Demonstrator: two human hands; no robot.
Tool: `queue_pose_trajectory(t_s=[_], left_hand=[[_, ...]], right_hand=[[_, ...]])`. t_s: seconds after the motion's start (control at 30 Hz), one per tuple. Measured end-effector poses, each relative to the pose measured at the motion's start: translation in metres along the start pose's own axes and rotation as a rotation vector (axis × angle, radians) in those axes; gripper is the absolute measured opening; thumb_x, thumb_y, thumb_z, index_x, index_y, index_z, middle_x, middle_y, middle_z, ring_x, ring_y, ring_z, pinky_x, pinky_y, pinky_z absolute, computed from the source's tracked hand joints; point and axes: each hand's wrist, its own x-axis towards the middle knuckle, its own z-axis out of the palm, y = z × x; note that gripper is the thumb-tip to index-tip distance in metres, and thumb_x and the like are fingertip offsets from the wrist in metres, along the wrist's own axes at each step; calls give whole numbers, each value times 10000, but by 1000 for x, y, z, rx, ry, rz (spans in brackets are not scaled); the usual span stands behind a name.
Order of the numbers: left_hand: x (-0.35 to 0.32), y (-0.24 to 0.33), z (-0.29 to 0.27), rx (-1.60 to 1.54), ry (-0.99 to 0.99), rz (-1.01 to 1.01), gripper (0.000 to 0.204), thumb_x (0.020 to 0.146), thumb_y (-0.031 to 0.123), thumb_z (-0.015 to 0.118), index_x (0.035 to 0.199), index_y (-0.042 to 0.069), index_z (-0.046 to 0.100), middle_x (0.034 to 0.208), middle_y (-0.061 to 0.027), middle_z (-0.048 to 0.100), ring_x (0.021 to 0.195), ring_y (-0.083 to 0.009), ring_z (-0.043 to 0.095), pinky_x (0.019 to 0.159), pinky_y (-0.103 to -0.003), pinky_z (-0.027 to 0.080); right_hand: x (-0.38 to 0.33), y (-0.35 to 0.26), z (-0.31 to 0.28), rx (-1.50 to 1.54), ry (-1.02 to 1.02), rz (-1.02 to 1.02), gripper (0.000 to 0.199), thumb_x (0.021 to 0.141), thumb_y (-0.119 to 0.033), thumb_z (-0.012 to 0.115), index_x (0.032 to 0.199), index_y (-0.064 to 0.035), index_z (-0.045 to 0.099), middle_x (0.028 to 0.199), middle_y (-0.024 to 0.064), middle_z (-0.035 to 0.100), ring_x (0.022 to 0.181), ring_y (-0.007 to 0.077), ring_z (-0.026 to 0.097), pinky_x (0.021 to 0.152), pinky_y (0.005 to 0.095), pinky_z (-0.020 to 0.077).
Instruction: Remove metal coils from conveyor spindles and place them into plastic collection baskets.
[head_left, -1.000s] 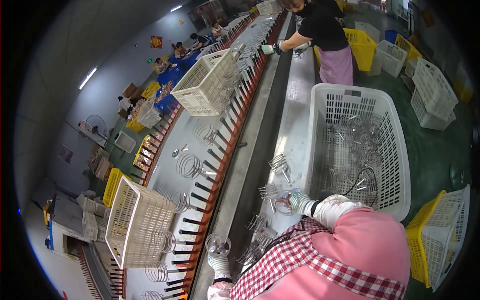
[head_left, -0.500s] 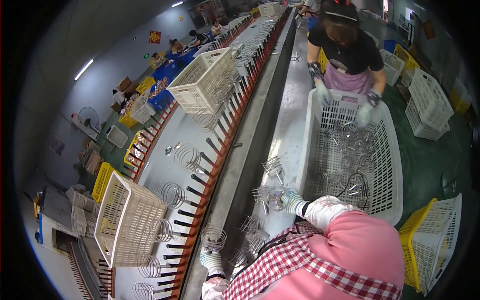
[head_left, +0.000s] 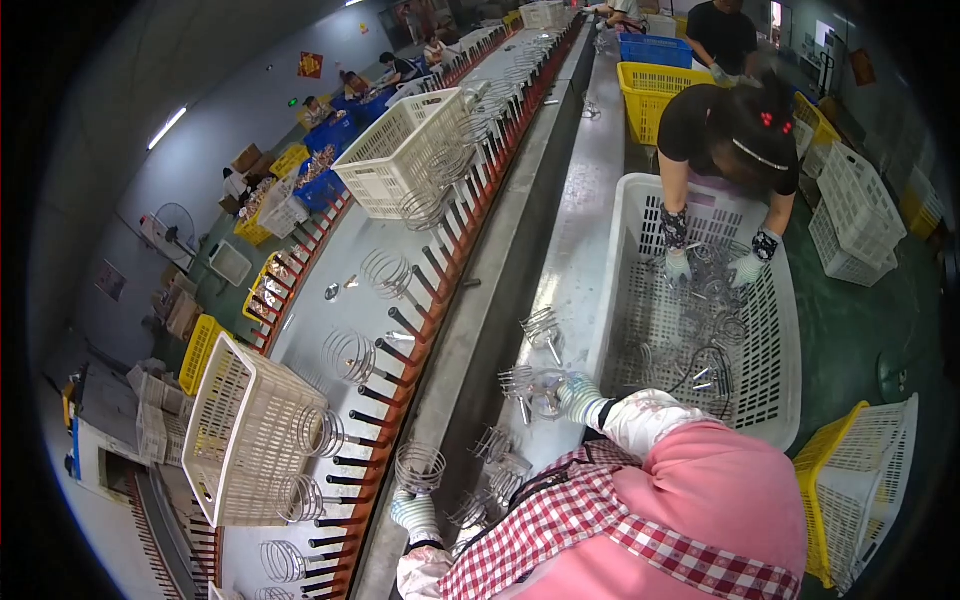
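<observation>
By the long grey track [head_left: 360, 235], the person's left hand [head_left: 414, 515] was wrapped around the bottom of a wire cup [head_left: 420, 467], and the cup stuck up above the glove. Over the metal bench [head_left: 565, 270], the right hand [head_left: 580, 400] looked pinched on the edge of a round wire piece [head_left: 545, 394], but the fingertips were hard to see.

The wire cup could slip, because smooth wire slides easily in cloth gloves. The round piece sat right beside some pronged wire pieces [head_left: 515, 382], so one could hook another and pull it along. The black pegs [head_left: 404, 322] stood near the left hand, and a ring or a sleeve could snag on one. In the big white basket [head_left: 796, 400], a wire pile [head_left: 715, 262] lay in a muddle; a hard tug there could bend the thin bits. Another worker's gloved hands [head_left: 746, 268] were down in that pile, so sharp ends could poke them.

The wire looked shiny and hard, bent into round loops like a spring. The gloves were soft, with stripes. The basket looked like stiff plastic, full of little slots. The bench was flat and shiny, and the pegs were thin, dark sticks.
</observation>
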Motion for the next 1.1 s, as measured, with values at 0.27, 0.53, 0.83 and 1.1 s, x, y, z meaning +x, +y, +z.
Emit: queue_pose_trajectory(t_s=[0.27, 0.53, 0.83, 1.1], left_hand=[[-1, 3, -1, 11, 11, 22, 265, 687, 341, 679, 784, 95, 683, 743, -129, 654, 662, -311, 627, 609, -383, 476], [1, -4, 2, -32, -11, 3, 266, 679, 334, 691, 777, 88, 678, 741, -117, 655, 657, -306, 625, 608, -377, 476], [0, -9, 10, -73, 40, 57, 254, 668, 302, 702, 776, 74, 668, 749, -122, 653, 667, -313, 621, 606, -377, 472], [-6, 3, 8, -61, 13, 17, 267, 669, 297, 701, 782, 58, 663, 761, -123, 655, 672, -310, 620, 606, -368, 470]], right_hand=[[-3, -2, -3, -44, 49, -34, 119, 803, -187, 575, 854, -100, 639, 781, 115, 632, 731, 276, 606, 663, 349, 461], [-3, -1, 3, -71, 42, -4, 203, 808, -282, 608, 955, -155, 666, 823, 125, 647, 778, 289, 613, 721, 360, 471], [-2, -8, -9, -125, -84, 18, 275, 778, -240, 592, 1035, -148, 618, 872, 115, 641, 810, 296, 606, 725, 379, 474], [0, 11, 14, -122, 57, -72, 205, 762, -214, 578, 936, -112, 621, 796, 121, 631, 758, 318, 596, 693, 405, 456]])
